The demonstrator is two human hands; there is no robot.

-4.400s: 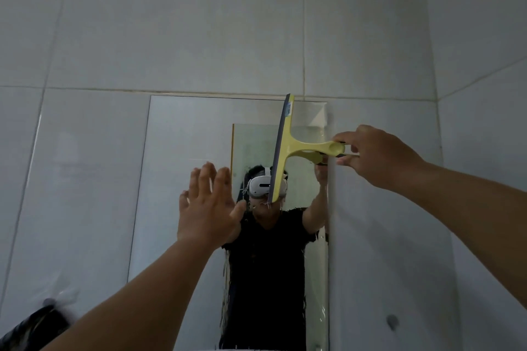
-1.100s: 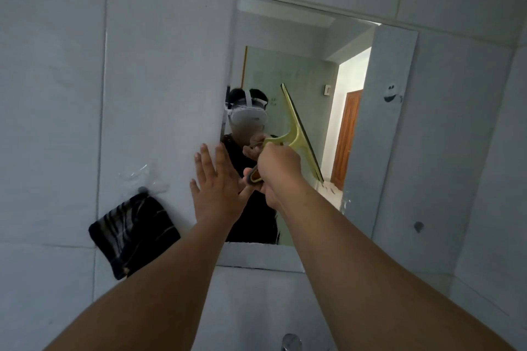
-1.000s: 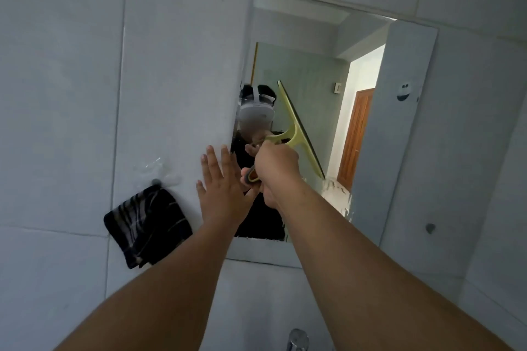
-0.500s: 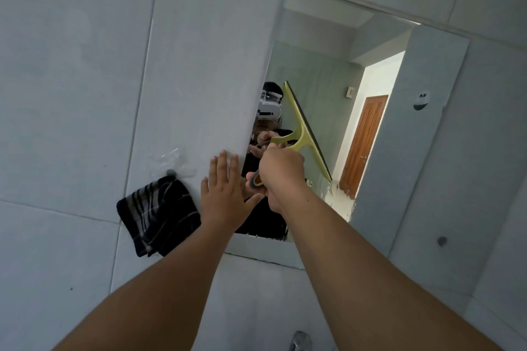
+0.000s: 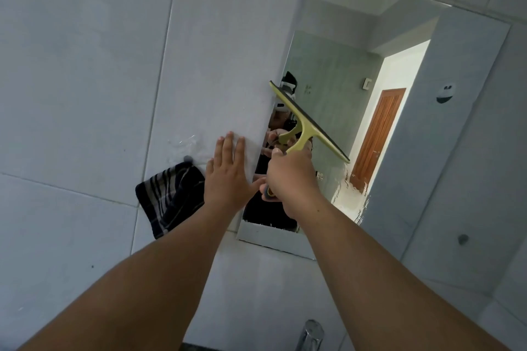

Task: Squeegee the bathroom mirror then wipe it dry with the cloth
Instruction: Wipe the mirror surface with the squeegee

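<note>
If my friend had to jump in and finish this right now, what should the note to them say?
Right hand: closed around the handle of the squeegee, blade slanted on the mirror.
Left hand: open, flat against the mirror's left part, holding nothing.
Cloth: dark and striped, hanging from a hook on the tiled wall, left of the mirror.
Done: squeegeeing is under way.
Left: water streaks show below the blade near the mirror's lower middle. Clear those, then take the cloth and wipe the mirror dry.

mirror (image 5: 399,151): glossy glass, wet streaks | squeegee (image 5: 306,125): smooth yellow-green plastic, dark rubber blade | cloth (image 5: 171,199): striped woven fabric | wall tiles (image 5: 85,80): smooth, satin
</note>
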